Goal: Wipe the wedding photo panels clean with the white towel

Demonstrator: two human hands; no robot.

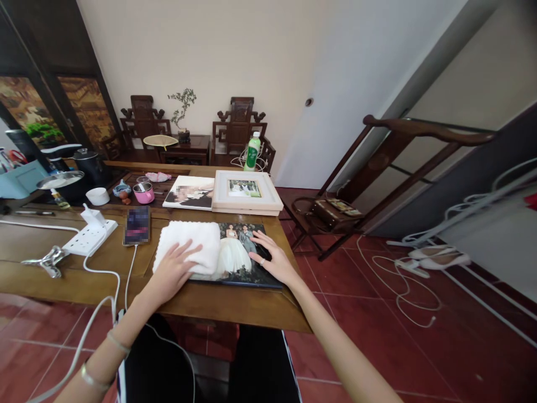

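Observation:
A large photo print [245,263] of a couple lies flat near the front edge of the wooden table [218,305]. A folded white towel [191,246] covers its left part. My left hand [172,268] lies flat on the towel with fingers spread, open. My right hand [272,258] rests flat on the right part of the photo, fingers stretched out, a ring on one finger.
Behind the print lie a white framed photo [245,191] and another print [189,193]. A phone [136,225], a white power strip [90,235] with cables, bowls, a pink pot [144,193] and a green bottle [252,151] stand further off. A wooden chair [335,210] stands right.

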